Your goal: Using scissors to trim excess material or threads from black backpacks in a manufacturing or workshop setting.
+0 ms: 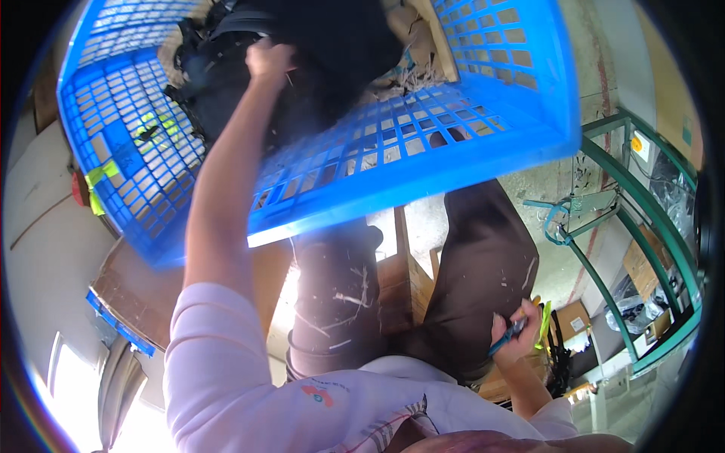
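Observation:
My left hand (269, 60) reaches into a large blue plastic basket (423, 177) with lattice walls. Its fingers are bent closed on black cloth (325, 68), which fills much of the basket's left and middle. Motion blur softens the hand and the basket rim. Beside my right thigh, my right hand (519, 332) is closed around a small blue-and-dark hand tool (507, 337), with an orange end showing past the fingers. Its exact kind cannot be made out.
Pale scraps (411, 81) lie near the basket's right side. A green metal frame (642, 162) stands at the right, with a cardboard box (572, 320) beside it. At the left is a brown board or box (143, 283) with a blue edge. My knees are under the basket.

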Motion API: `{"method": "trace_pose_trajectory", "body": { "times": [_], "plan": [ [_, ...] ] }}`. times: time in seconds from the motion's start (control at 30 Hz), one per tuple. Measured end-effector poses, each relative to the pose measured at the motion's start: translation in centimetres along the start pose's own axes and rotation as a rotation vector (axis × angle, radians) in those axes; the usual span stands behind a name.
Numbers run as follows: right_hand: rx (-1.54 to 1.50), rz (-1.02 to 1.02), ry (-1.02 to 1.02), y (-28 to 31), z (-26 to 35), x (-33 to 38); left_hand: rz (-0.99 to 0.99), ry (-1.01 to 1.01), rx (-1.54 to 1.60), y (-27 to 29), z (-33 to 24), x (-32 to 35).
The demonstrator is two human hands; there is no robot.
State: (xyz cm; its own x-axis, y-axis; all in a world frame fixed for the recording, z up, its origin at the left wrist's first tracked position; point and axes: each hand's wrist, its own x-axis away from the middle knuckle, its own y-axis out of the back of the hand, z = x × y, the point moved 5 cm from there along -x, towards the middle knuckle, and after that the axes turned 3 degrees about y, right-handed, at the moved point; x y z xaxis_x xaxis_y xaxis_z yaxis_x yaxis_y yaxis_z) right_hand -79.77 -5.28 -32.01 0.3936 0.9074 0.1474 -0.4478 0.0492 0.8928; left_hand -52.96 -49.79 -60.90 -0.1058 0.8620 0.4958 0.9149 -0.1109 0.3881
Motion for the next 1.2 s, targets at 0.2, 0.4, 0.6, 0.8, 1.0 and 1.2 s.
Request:
{"method": "trace_pose_trajectory", "body": {
  "times": [0.2,0.4,0.6,0.8,1.0,1.2],
  "plan": [
    [-0.236,-0.095,0.027,-0.7,0.3,-1.6,-0.138,-0.833,-1.350,17.0,-21.5,12.5],
    [-0.344,-0.246,0.187,-1.6,-0.3,-1.4,-0.222,-0.884,-1.510,24.7,-33.3,31.6],
    [-0.514,-0.578,0.498,10.2,7.8,-1.9,-0.080,-1.294,-1.759,24.7,-37.3,51.9],
    [-0.814,-0.323,0.939,19.0,17.3,0.0,0.364,-1.322,-1.240,22.7,-36.0,59.0],
    [-0.795,0.203,0.659,13.7,16.5,2.1,0.467,-1.045,-1.169,20.4,-32.5,56.7],
    [-1.018,0.122,0.543,11.9,14.9,5.0,0.302,-0.917,-0.414,25.0,-29.5,50.9]
  ]
}}
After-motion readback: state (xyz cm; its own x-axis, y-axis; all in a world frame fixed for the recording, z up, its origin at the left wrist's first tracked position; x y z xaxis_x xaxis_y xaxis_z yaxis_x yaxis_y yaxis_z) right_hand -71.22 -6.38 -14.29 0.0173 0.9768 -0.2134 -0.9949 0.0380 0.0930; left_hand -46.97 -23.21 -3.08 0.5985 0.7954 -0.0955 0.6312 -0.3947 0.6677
